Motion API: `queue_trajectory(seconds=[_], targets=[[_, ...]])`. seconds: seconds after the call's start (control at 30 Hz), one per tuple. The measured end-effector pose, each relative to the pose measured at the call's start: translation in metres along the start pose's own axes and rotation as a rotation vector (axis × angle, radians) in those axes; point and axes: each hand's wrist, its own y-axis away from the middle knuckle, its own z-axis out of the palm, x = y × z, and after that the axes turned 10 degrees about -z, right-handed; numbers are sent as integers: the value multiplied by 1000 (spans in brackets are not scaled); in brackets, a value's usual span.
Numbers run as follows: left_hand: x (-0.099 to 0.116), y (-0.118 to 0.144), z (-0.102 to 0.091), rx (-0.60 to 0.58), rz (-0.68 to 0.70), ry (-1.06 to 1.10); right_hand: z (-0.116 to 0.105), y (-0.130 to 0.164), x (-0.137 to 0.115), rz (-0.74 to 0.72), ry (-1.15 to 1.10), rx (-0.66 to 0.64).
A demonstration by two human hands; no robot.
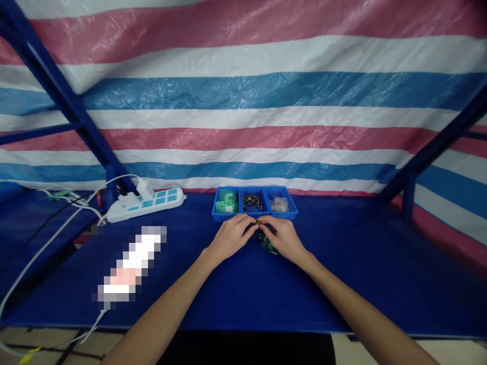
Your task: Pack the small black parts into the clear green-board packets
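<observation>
My left hand point(234, 236) and my right hand point(284, 237) meet in front of the blue bins. Both are closed in a pinch, fingertips almost touching, around a small dark part point(258, 223) too tiny to name. Beneath my right hand lie some green circuit boards point(269, 245), partly hidden by its fingers. Just beyond the hands stand three joined blue bins point(228, 218). Green pieces point(227, 202) fill the left one, small black parts point(252, 202) lie in the middle one, and pale translucent pieces point(280, 205) sit in the right one.
On the blue table point(243, 299), a white power strip point(162, 202) with plugs stands at the back left. Nearer is a pixelated, blurred-out object point(131, 263) with a white cable point(93, 327). Blue metal posts point(64, 96) and a striped tarp point(266, 91) bound the back.
</observation>
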Motion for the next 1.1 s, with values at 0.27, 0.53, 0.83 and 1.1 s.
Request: queue_trajectory(seconds=[0.27, 0.53, 0.83, 1.1], targets=[[0, 0, 1, 29, -35, 50, 4, 1, 3, -25, 51, 13], [-4, 0, 4, 45, -10, 53, 4, 1, -1, 3, 24, 20], [-6, 0, 4, 22, 39, -27, 3, 3, -1, 69, -38, 43], [-3, 0, 1, -3, 25, -46, 4, 2, -3, 7, -2, 50]])
